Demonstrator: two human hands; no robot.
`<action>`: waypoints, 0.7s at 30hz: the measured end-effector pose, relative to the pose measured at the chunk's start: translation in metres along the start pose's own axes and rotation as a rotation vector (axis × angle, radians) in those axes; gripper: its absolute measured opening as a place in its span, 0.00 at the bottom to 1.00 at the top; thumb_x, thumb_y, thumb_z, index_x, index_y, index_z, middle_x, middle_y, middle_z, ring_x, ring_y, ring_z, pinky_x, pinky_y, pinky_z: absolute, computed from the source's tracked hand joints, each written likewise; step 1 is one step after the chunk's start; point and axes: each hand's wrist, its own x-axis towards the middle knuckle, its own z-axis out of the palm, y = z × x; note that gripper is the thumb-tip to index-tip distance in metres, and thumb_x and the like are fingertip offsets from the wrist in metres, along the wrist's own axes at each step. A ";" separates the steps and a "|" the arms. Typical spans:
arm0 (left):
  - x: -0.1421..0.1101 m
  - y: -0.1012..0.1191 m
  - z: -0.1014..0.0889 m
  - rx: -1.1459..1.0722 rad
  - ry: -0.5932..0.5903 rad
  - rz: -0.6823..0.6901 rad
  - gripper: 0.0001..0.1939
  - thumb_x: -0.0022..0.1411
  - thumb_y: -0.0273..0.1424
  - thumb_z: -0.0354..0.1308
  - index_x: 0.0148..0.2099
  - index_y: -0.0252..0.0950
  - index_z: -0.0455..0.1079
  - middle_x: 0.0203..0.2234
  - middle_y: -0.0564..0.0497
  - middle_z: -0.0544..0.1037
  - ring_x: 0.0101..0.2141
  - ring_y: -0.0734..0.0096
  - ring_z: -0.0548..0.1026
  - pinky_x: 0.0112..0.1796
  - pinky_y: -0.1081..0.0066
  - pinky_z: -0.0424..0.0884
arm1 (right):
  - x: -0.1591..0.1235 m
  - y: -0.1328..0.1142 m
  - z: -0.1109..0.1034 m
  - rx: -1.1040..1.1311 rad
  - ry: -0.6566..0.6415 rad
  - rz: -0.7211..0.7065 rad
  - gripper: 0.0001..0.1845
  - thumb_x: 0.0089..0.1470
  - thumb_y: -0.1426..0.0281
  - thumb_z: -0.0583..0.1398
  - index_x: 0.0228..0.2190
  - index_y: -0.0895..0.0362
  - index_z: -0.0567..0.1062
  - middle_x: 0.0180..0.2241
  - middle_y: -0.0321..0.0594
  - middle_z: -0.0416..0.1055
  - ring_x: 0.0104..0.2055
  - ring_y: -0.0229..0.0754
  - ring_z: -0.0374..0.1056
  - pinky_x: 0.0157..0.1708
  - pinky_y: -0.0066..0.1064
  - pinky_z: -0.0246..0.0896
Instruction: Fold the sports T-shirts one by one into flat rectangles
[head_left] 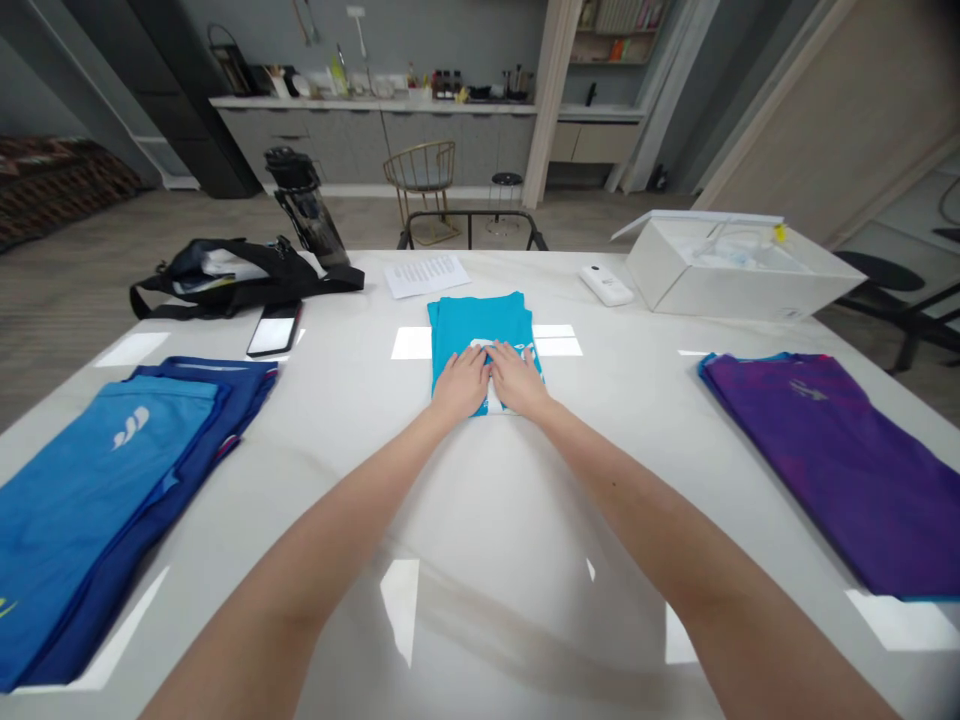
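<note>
"Where's the folded teal garment (484,318)?"

"Midway across the counter (487,500), beneath the left grip (463,383) and right grip (516,380), both released and lying flat"

"What's the surface like?"

"Glossy white, with bright reflections (412,343); blue garments (127,440) lie left, a purple garment (817,450) right, a white box (739,290) farther back"

"And the room?"

"Greyish floor (67,300), a gold chair (424,180), grey cabinets (457,150) behind"

At centre there are two hands (463,384), one turquoise garment pile (480,320), one printed sheet (426,277); at left, one blue garment pile (97,460), one smartphone (274,332), one water bottle (311,215), one black bag (276,266); at right, one purple garment pile (832,460), one white box (720,292), one small white device (606,286).
</note>
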 end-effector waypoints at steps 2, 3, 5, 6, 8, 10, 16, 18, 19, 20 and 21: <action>-0.013 0.004 0.001 0.026 -0.019 -0.031 0.29 0.76 0.39 0.35 0.72 0.34 0.58 0.70 0.44 0.60 0.70 0.58 0.57 0.68 0.56 0.52 | -0.013 -0.006 0.002 0.007 -0.021 0.008 0.30 0.71 0.65 0.41 0.70 0.58 0.58 0.72 0.44 0.51 0.73 0.51 0.45 0.71 0.54 0.36; -0.019 0.004 0.001 0.043 -0.016 -0.045 0.30 0.76 0.41 0.35 0.73 0.35 0.56 0.71 0.45 0.58 0.70 0.57 0.55 0.69 0.55 0.51 | -0.019 -0.007 0.002 0.001 -0.024 0.028 0.31 0.71 0.62 0.41 0.70 0.57 0.57 0.72 0.44 0.50 0.74 0.51 0.44 0.71 0.55 0.35; -0.030 0.001 -0.002 0.066 -0.016 -0.072 0.32 0.76 0.45 0.36 0.74 0.37 0.54 0.72 0.44 0.56 0.71 0.55 0.53 0.69 0.54 0.49 | -0.029 -0.004 -0.001 -0.008 -0.046 0.078 0.33 0.71 0.57 0.42 0.71 0.54 0.54 0.73 0.42 0.47 0.75 0.52 0.41 0.70 0.57 0.36; -0.034 -0.002 -0.004 0.069 -0.029 -0.083 0.33 0.75 0.47 0.36 0.74 0.37 0.53 0.72 0.44 0.55 0.71 0.55 0.52 0.69 0.52 0.47 | -0.034 -0.002 -0.003 -0.009 -0.064 0.101 0.34 0.71 0.55 0.42 0.72 0.53 0.53 0.74 0.42 0.45 0.75 0.53 0.40 0.70 0.59 0.36; -0.043 -0.007 -0.009 0.064 -0.070 -0.091 0.34 0.75 0.48 0.37 0.75 0.38 0.52 0.73 0.43 0.52 0.72 0.54 0.50 0.69 0.49 0.45 | -0.044 0.001 -0.008 -0.009 -0.104 0.131 0.35 0.71 0.52 0.41 0.72 0.52 0.50 0.74 0.41 0.41 0.75 0.54 0.38 0.69 0.62 0.36; -0.052 -0.009 -0.014 0.051 -0.114 -0.079 0.34 0.75 0.48 0.37 0.75 0.37 0.50 0.73 0.43 0.49 0.72 0.54 0.47 0.69 0.47 0.43 | -0.055 0.001 -0.015 -0.006 -0.136 0.147 0.35 0.71 0.51 0.40 0.72 0.52 0.49 0.74 0.42 0.39 0.75 0.54 0.37 0.68 0.65 0.35; -0.087 -0.007 -0.023 -0.009 -0.133 0.128 0.32 0.75 0.44 0.41 0.75 0.35 0.51 0.73 0.45 0.52 0.72 0.55 0.49 0.70 0.49 0.44 | -0.102 -0.012 -0.026 0.053 -0.192 0.028 0.32 0.71 0.52 0.41 0.72 0.44 0.49 0.74 0.39 0.41 0.75 0.54 0.36 0.67 0.68 0.35; -0.099 -0.011 -0.024 -0.023 -0.126 0.128 0.31 0.75 0.42 0.43 0.73 0.34 0.55 0.72 0.43 0.56 0.71 0.56 0.52 0.69 0.51 0.47 | -0.118 -0.009 -0.026 0.062 -0.179 -0.007 0.32 0.72 0.53 0.42 0.72 0.44 0.50 0.74 0.39 0.43 0.75 0.54 0.38 0.68 0.64 0.35; -0.104 -0.015 -0.025 -0.029 -0.116 0.115 0.30 0.75 0.41 0.44 0.72 0.34 0.57 0.71 0.43 0.58 0.71 0.56 0.54 0.69 0.52 0.49 | -0.125 -0.005 -0.026 0.061 -0.158 0.006 0.31 0.72 0.54 0.43 0.71 0.45 0.52 0.74 0.40 0.45 0.75 0.53 0.40 0.69 0.61 0.36; -0.108 -0.019 -0.027 -0.035 -0.101 0.100 0.29 0.75 0.41 0.44 0.71 0.34 0.60 0.70 0.43 0.60 0.70 0.56 0.56 0.69 0.53 0.51 | -0.131 -0.001 -0.026 0.058 -0.126 0.034 0.30 0.72 0.56 0.43 0.71 0.48 0.55 0.73 0.42 0.47 0.74 0.53 0.42 0.69 0.58 0.38; -0.112 -0.023 -0.029 -0.039 -0.082 0.085 0.27 0.74 0.40 0.44 0.69 0.35 0.63 0.69 0.43 0.62 0.69 0.57 0.59 0.68 0.54 0.53 | -0.135 0.003 -0.027 0.053 -0.087 0.066 0.29 0.72 0.58 0.44 0.69 0.51 0.58 0.72 0.44 0.50 0.73 0.52 0.46 0.69 0.53 0.41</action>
